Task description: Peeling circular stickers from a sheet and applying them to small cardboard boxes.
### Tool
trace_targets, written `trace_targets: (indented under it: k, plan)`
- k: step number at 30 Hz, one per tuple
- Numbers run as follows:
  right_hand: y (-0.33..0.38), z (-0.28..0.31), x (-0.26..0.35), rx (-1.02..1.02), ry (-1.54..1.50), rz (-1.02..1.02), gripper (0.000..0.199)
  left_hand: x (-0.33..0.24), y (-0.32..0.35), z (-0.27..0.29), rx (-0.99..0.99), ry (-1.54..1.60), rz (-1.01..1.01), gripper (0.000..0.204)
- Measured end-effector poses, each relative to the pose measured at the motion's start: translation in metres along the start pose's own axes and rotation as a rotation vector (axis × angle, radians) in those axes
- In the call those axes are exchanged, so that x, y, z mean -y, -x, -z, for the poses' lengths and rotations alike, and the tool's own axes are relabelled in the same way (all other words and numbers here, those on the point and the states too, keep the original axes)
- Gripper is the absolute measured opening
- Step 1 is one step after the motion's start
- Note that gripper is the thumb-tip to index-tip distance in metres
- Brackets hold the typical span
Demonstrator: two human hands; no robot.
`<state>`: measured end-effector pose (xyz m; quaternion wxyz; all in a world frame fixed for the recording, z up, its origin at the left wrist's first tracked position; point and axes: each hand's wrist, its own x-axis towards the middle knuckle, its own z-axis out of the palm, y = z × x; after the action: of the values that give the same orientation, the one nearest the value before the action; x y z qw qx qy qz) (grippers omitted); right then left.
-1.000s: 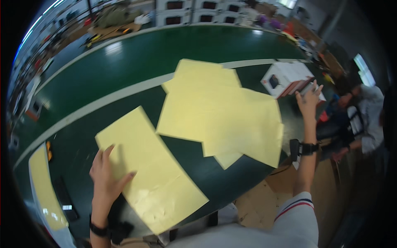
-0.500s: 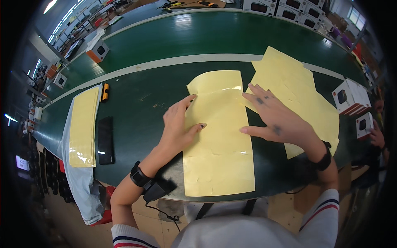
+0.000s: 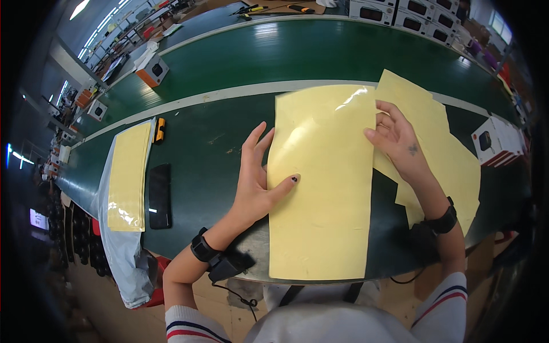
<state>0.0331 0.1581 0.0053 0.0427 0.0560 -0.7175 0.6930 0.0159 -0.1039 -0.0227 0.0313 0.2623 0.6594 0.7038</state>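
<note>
A long glossy yellow sheet (image 3: 320,211) lies before me, its upper part raised and curved. My right hand (image 3: 397,134) is closed on its upper right edge, thumb at the front and the other fingers partly behind. My left hand (image 3: 257,183) is beside the left edge, fingers stretched and apart, with the thumb lying on the sheet's face. Several loose yellow sheets (image 3: 440,154) overlap to the right, partly under my right hand and forearm. On the left, a neat stack of yellow sheets (image 3: 128,177) rests on a pale plastic bag (image 3: 128,266).
A black phone-like slab (image 3: 160,197) and an orange-and-black cutter (image 3: 160,130) are beside the left stack on the dark green table (image 3: 200,166). White boxes (image 3: 496,140) stand at the right. Beyond a pale rail runs a green conveyor (image 3: 229,54) with an orange-and-white box (image 3: 152,70).
The sheet's top, folded and creased before, now stands raised and smoother. My right hand has gone from flat over the sheet to gripping its right edge. The view has shifted slightly.
</note>
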Motion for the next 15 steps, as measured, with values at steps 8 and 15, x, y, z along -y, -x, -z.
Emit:
trace_targets:
  k: [8,15]
  plan:
    - [0.005,-0.004,0.007,0.115,0.035,0.022,0.026,-0.017,-0.001,0.014,-0.043,0.373,0.296,0.040]
    - [0.007,-0.007,0.022,0.134,0.118,0.091,0.024,-0.027,-0.001,0.031,0.127,0.375,0.330,0.022]
